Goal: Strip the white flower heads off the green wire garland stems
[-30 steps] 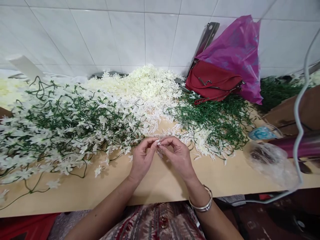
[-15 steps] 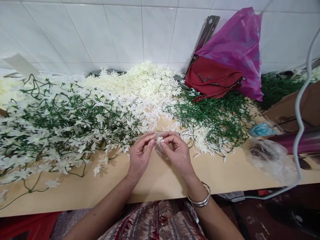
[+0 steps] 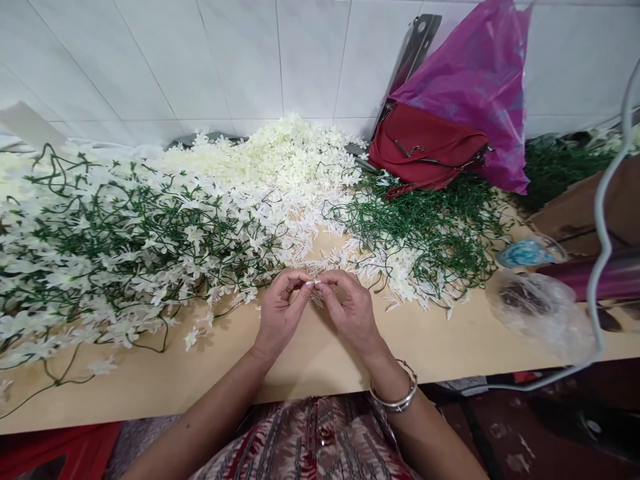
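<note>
My left hand (image 3: 284,308) and my right hand (image 3: 350,308) meet fingertip to fingertip above the table's middle. Both are closed in a pinch on a small white piece (image 3: 314,283), mostly hidden by the fingers. Thin white stamens (image 3: 345,257) are scattered just beyond them. To the left spreads a large heap of white flowers on green stems (image 3: 125,247). Behind lies a pile of loose cream petals (image 3: 295,157). Bare green stems (image 3: 425,223) are heaped on the right.
A red bag (image 3: 425,147) and a purple plastic bag (image 3: 470,87) lean by the tiled wall (image 3: 240,60). On the right are a clear plastic bag (image 3: 550,320), a blue-patterned item (image 3: 527,253) and a grey cable (image 3: 600,233). The table's front edge is near my forearms.
My fingertips have drawn closer together, and the white piece between them shows less than before. The view has shifted slightly.
</note>
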Action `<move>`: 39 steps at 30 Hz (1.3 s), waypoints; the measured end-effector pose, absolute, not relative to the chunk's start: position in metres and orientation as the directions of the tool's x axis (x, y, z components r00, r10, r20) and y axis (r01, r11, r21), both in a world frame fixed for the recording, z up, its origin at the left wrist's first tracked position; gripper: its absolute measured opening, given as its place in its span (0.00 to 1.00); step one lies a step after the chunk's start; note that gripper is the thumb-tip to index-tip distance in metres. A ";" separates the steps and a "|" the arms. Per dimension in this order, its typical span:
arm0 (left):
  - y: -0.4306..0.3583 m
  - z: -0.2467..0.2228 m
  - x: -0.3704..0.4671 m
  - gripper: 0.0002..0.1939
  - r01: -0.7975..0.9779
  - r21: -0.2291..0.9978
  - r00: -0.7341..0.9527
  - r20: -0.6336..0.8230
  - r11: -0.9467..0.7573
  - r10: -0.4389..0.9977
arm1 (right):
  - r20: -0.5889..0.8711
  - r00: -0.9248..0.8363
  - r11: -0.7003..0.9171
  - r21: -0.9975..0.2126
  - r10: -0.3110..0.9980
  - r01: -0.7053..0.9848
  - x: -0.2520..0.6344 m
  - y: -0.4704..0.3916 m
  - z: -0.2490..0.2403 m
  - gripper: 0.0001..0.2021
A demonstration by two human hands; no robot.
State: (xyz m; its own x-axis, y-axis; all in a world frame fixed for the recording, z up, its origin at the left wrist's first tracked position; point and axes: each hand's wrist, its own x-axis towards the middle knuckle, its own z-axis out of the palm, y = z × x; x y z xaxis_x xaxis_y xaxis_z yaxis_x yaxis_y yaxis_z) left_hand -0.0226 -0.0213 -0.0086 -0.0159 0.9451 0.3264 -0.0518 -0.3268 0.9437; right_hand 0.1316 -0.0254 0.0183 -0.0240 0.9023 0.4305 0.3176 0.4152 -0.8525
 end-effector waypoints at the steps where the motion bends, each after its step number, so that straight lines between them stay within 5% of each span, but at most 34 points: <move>1: -0.021 -0.008 -0.022 0.04 -0.079 0.948 -0.032 0.307 -0.308 0.951 | 0.467 -0.023 0.443 -0.821 0.884 0.360 0.133 -0.026 0.020 0.04; 5: -0.021 -0.005 -0.021 0.10 -0.156 0.970 -0.103 0.174 -0.188 0.979 | 0.406 0.058 0.345 -0.836 0.912 0.426 0.154 -0.030 0.028 0.08; 11: -0.022 -0.001 -0.017 0.13 -0.206 0.968 -0.055 0.136 -0.145 0.989 | 0.194 -0.210 0.278 -0.800 0.958 0.532 0.183 -0.048 0.028 0.08; 16: -0.022 0.002 -0.016 0.18 -0.201 0.976 -0.057 0.077 -0.087 0.995 | 0.225 -0.218 0.310 -0.768 0.950 0.560 0.175 -0.053 0.017 0.08; 27: -0.021 -0.004 -0.017 0.13 -0.181 0.979 -0.014 0.091 -0.092 0.996 | 0.163 0.117 0.153 -0.984 0.980 0.089 0.143 -0.042 0.029 0.01; 39: -0.021 -0.009 -0.020 0.10 0.006 0.986 0.021 0.166 -0.166 0.986 | 0.137 0.211 0.128 -0.990 0.968 0.057 0.119 -0.032 0.026 0.08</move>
